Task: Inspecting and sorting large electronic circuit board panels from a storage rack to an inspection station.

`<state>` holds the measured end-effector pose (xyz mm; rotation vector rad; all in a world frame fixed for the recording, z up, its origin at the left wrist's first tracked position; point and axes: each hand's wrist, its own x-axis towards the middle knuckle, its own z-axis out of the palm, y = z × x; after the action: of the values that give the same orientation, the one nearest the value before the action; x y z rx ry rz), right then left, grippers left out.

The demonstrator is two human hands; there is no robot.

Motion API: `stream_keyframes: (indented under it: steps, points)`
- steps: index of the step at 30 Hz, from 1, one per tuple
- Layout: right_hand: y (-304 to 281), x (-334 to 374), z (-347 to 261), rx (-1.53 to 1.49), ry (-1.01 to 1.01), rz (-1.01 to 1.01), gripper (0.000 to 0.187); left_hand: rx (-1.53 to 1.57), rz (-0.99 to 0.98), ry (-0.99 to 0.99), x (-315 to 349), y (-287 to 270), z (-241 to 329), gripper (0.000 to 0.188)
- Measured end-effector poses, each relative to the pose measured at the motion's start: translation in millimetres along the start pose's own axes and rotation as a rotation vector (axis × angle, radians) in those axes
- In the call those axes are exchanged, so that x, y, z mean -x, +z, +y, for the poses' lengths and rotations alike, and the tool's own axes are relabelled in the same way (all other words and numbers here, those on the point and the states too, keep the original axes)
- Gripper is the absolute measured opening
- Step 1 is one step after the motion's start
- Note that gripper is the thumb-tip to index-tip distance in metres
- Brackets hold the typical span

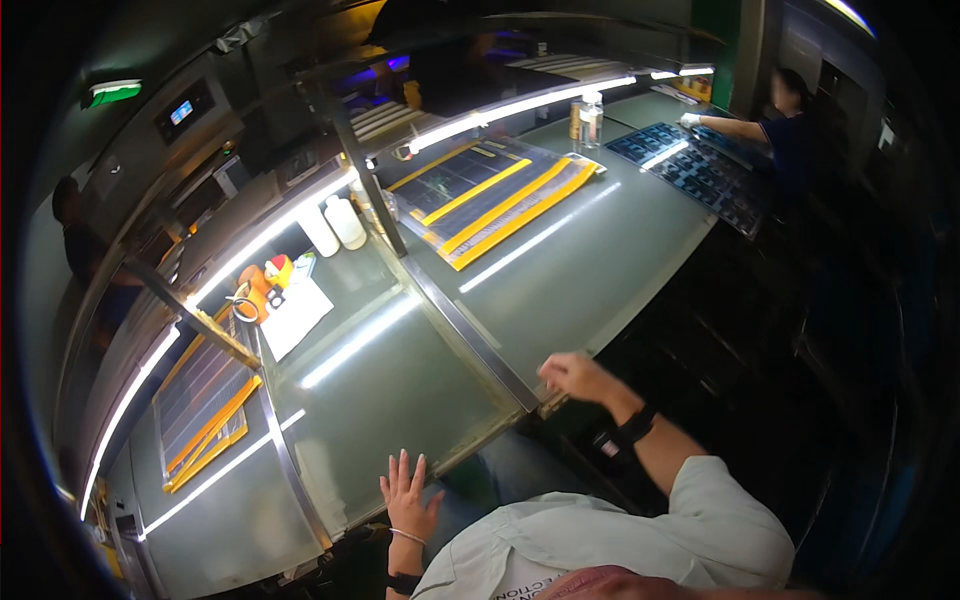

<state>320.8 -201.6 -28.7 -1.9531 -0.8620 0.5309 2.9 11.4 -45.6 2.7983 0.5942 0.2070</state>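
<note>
My left hand [407,500] is held at the front edge of the glass-topped table [400,390], its fingers spread and nothing in it. My right hand [578,378] is over the same edge, farther right, beside the end of a metal strip [470,335] that divides the tabletop. Its fingers are curled in, and no object shows in them. Whether either hand touches the table, I cannot tell. A dark band [637,427] is around my right wrist.
Yellow-taped film sheets [490,195] lie at the back; another taped stack [205,410] is at the left. White bottles [345,222], tape rolls [262,280] and paper [295,315] stand near metal posts. At far right a person [790,125] reaches over a dark patterned sheet [690,170].
</note>
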Motion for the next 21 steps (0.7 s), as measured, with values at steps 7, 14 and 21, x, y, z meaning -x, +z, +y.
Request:
stream_keyframes:
  steps: [7,14,21]
  points:
    - [-126,-182,-93,-0.373,-0.172,0.196,0.065,0.000,-0.037,0.005,-1,-6,-1,0.077]
    - [-130,-368,-166,-0.831,0.056,0.326,0.076,-0.036,-0.027,0.016,-2,0,-10,0.085]
    - [-118,-459,-163,-1.030,-0.070,0.545,0.027,-0.126,-0.134,-0.091,-8,11,-9,0.061]
